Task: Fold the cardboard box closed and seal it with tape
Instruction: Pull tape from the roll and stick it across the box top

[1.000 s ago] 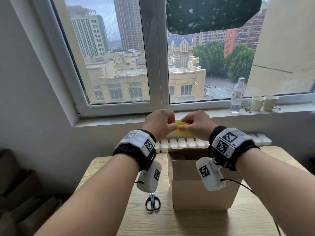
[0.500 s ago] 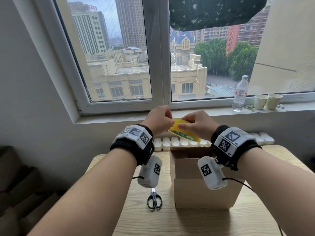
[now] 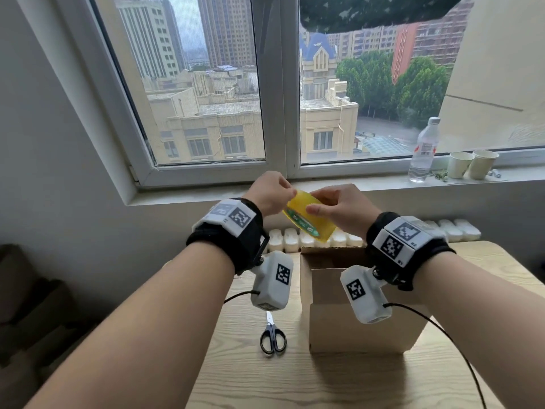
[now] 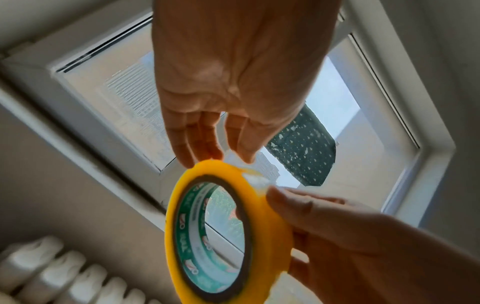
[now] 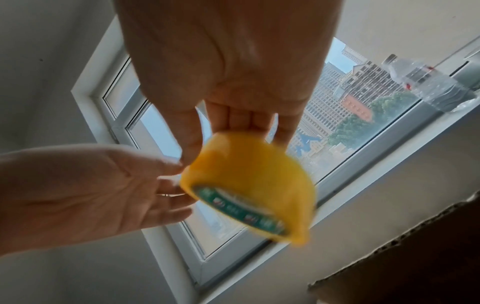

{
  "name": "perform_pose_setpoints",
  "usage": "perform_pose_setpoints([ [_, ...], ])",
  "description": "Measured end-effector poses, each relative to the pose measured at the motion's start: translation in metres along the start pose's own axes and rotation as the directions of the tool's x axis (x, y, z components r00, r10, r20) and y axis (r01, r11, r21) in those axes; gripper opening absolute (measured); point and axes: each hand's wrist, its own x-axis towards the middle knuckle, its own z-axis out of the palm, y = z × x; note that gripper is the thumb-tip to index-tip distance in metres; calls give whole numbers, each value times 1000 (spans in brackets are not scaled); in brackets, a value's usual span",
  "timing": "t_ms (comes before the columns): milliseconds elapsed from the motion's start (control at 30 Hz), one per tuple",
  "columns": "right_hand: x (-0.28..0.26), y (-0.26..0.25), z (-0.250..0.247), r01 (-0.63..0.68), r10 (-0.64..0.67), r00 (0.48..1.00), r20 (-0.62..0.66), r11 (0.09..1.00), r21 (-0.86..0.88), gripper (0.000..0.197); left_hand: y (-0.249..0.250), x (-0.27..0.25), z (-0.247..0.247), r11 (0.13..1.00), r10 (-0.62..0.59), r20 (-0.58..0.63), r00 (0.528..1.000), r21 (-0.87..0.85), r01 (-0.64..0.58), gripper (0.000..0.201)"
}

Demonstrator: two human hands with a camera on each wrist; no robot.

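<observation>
A yellow tape roll point(image 3: 309, 220) with a green core is held in the air above the brown cardboard box point(image 3: 354, 314). My right hand point(image 3: 317, 202) grips the roll point(image 5: 249, 185) by its rim, thumb on the near side. My left hand point(image 3: 287, 193) pinches the clear loose tape end point(image 4: 235, 159) at the roll's top edge point(image 4: 221, 232). The box stands upright on the wooden table point(image 3: 295, 382) with its top flaps up and open; a dark flap edge point(image 5: 415, 257) shows in the right wrist view.
Black-handled scissors point(image 3: 272, 335) lie on the table just left of the box. A water bottle point(image 3: 424, 149) and two paper cups point(image 3: 472, 164) stand on the windowsill at the right. A white radiator point(image 3: 295, 240) runs behind the table. Wrist camera cables hang near the box.
The roll has tilted between my hands, so its green core now faces me. Both hands stay raised above the box, the left fingers working at the roll's top edge.
</observation>
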Motion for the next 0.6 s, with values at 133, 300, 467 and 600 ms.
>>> perform_pose_setpoints([
  [133, -3, 9, -19, -108, 114, 972, 204, 993, -41, 54, -21, 20, -13, 998, -43, -95, 995, 47, 47, 23],
  [300, -19, 40, -38, -173, 421, 848, 322, 794, -583, 88, -47, 35, -11, 990, -136, -85, 987, 27, 139, 27],
  [467, -24, 92, -43, -154, 453, 857, 246, 681, -716, 72, -53, 38, 19, 921, -287, 23, 958, -269, 283, 24],
  [600, -22, 119, -37, -131, 375, 902, 213, 708, -694, 25, -52, 31, 43, 760, -425, 99, 900, -500, 414, 17],
])
